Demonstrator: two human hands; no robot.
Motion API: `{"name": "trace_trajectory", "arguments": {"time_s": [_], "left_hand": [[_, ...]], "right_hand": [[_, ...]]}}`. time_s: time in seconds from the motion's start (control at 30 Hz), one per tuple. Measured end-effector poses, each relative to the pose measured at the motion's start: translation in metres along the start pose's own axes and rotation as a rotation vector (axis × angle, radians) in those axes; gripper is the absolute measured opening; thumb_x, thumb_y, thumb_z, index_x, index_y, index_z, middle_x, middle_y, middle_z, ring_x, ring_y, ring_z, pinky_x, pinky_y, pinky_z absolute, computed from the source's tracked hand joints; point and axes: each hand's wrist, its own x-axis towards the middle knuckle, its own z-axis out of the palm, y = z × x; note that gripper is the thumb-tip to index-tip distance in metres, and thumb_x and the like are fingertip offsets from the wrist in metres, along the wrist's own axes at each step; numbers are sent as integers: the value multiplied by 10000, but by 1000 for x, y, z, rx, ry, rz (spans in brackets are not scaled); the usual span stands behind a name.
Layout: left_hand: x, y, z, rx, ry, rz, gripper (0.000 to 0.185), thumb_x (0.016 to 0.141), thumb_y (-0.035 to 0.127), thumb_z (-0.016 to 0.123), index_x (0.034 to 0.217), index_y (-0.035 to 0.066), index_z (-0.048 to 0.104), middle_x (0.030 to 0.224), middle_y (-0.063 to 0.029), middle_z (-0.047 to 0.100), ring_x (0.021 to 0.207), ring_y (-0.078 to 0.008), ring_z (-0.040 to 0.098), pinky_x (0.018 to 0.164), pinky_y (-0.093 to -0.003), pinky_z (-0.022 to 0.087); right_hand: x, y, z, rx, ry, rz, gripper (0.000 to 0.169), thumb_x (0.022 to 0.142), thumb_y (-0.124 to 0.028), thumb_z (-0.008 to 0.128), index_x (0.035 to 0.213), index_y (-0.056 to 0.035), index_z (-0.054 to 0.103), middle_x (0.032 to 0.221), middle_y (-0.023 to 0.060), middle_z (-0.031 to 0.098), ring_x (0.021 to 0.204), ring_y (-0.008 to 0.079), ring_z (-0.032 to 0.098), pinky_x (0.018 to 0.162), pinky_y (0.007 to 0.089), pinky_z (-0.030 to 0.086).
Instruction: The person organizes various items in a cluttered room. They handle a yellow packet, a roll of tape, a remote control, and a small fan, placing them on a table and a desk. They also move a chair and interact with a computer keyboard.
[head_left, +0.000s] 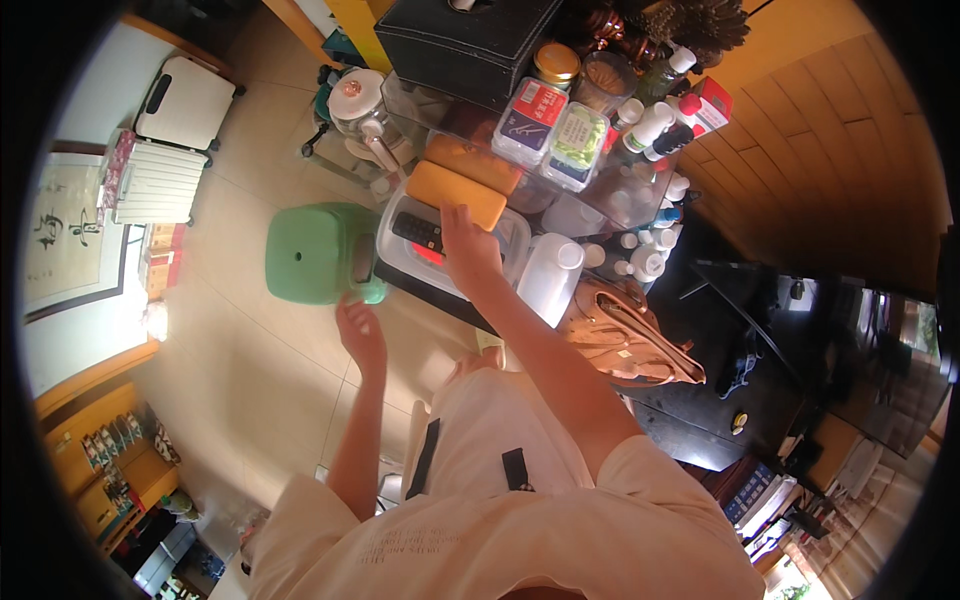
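Observation:
My right hand (472, 255) reaches over a clear plastic box (390, 245) with a pale lid. Its fingertips meet the near edge of a yellow-orange case (454, 193), beside a black remote control (417, 229). Part of the remote is hidden under the hand, and whether the fingers grip anything is unclear. A red round item (427, 253) shows beside the remote. Low on the left, my left hand (361, 330) hangs with loosely bent fingers and nothing visible in it. Just beyond it stands a green plastic stool (307, 253).
A glass shelf above holds a black tissue box (469, 45), two clear plastic packs (529, 120) and several bottles (649, 127). A white plastic container (550, 277) and tan leather handbag (637, 337) stand to the right. A glass kettle (364, 105) stands at the upper left.

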Motion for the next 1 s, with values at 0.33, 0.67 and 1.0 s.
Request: {"name": "trace_trajectory", "arguments": {"time_s": [0.33,0.67,1.0], "left_hand": [[-19,10,7,-104,-90,-126,471,839,-15,542,1283,40,395,1079,-101,544,887,-175,589,755,-258,478],[-18,60,65,-172,-298,68,481,834,-26,536,1285,57,388,1076,-116,517,903,-190,574,793,-287,483],[-58,72,68,-40,-402,483,282,840,147,611,1084,23,542,1218,-113,483,1041,-229,527,832,-350,467]], "right_hand": [[-7,-10,-26,206,240,4,466,786,-292,660,1194,-137,495,1160,102,431,848,260,609,552,344,530],[25,10,13,118,584,-74,51,729,-180,618,768,-156,596,802,1,528,838,177,544,723,356,400],[-89,14,-38,953,426,-218,168,786,-143,582,930,-70,626,883,76,607,856,261,566,728,357,444]]}}
